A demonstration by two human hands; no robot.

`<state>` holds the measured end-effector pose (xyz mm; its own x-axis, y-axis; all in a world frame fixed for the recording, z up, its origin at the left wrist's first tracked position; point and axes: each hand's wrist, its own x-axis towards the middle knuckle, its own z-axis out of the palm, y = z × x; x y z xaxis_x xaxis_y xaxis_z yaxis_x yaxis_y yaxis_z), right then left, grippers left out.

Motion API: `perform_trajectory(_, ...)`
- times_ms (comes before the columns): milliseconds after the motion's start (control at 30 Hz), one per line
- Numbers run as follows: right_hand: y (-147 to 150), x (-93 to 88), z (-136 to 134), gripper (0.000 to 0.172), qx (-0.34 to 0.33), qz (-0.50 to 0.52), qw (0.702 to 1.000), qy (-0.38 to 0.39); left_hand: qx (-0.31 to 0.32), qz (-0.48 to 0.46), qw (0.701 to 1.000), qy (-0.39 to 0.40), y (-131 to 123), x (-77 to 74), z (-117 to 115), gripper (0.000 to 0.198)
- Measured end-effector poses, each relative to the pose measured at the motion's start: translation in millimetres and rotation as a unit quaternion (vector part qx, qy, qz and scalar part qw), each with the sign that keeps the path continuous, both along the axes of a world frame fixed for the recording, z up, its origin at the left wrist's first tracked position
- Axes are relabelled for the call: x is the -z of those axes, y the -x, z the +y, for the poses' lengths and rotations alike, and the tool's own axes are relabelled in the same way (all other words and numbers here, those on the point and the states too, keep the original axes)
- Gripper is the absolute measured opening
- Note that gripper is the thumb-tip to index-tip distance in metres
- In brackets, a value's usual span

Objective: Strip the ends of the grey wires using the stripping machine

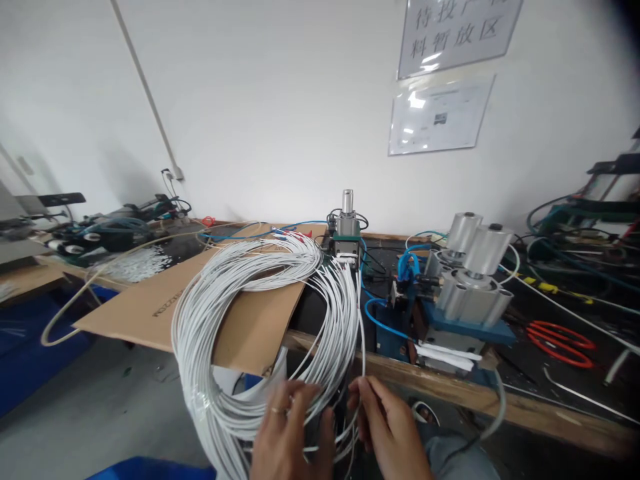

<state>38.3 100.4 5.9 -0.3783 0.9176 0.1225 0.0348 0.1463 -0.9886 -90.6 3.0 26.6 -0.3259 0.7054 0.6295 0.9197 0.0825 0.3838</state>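
A large coil of thin white wires (260, 313) loops over a sheet of cardboard (165, 300) and hangs down off the bench edge toward me. My left hand (293, 433), with a ring on one finger, rests on the lower strands of the coil with fingers spread over them. Just to its right, my right hand (387, 427) pinches a single white wire (362, 333) that runs up toward a small pneumatic machine (347, 233) at the back of the bench.
A blue machine with silver air cylinders (467, 280) and blue hoses stands right of the coil. Red-handled cutters (560, 340) lie further right. A wooden bench edge (450, 390) crosses in front. Cables, tape rolls and white cut pieces (135, 263) clutter the left.
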Motion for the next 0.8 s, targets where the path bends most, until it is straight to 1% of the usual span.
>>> perform_trajectory(33, 0.6, 4.1, -1.4, 0.055, 0.004, 0.0, 1.0, 0.007, -0.034, -0.025, 0.999, 0.023, 8.2, -5.9, -0.6, 0.023)
perform_trajectory(67, 1.3, 7.8, -3.1, 0.057, 0.011, 0.0, 1.0, 0.013, -0.05, -0.051, 0.995, 0.068, 15.4, -10.2, 0.5, 0.028)
perform_trajectory(100, 2.1, 10.7, -4.7, 0.058, 0.02, 0.002, 1.0, 0.016, -0.042, -0.068, 0.989, 0.123, 21.1, -12.8, 3.1, 0.036)
perform_trajectory(200, 7.5, 14.0, -8.1, 0.058, 0.038, 0.013, 0.999, 0.026, -0.015, -0.083, 0.971, 0.221, 28.8, -15.7, 16.0, 0.054)
perform_trajectory(300, 19.1, 13.0, -7.9, 0.062, 0.049, 0.034, 0.997, 0.049, 0.013, -0.087, 0.949, 0.302, 29.4, -21.6, 28.1, 0.074)
perform_trajectory(367, 29.9, 11.8, -7.0, 0.062, 0.058, 0.058, 0.994, 0.069, 0.026, -0.084, 0.937, 0.339, 29.9, -28.2, 32.1, 0.082)
perform_trajectory(467, 46.6, 9.5, -6.9, 0.058, 0.061, 0.103, 0.988, 0.102, 0.037, -0.073, 0.927, 0.367, 31.3, -35.2, 32.7, 0.077)
perform_trajectory(567, 56.4, 7.3, -8.9, 0.055, 0.044, 0.14, 0.982, 0.12, 0.02, -0.062, 0.924, 0.377, 31.3, -33.4, 31.1, 0.057)
perform_trajectory(633, 55.8, 6.7, -9.8, 0.056, 0.03, 0.15, 0.98, 0.125, -0.001, -0.055, 0.924, 0.377, 30.8, -29.0, 30.0, 0.041)
perform_trajectory(667, 53.5, 6.7, -9.8, 0.056, 0.023, 0.151, 0.98, 0.127, -0.01, -0.051, 0.925, 0.377, 30.5, -26.8, 29.3, 0.037)
perform_trajectory(733, 46.6, 6.7, -8.9, 0.052, 0.002, 0.151, 0.98, 0.129, -0.017, -0.047, 0.925, 0.376, 30.0, -23.9, 27.3, 0.035)
perform_trajectory(800, 39.8, 6.7, -8.1, 0.047, -0.025, 0.158, 0.979, 0.128, -0.015, -0.048, 0.926, 0.374, 29.5, -23.7, 24.4, 0.036)
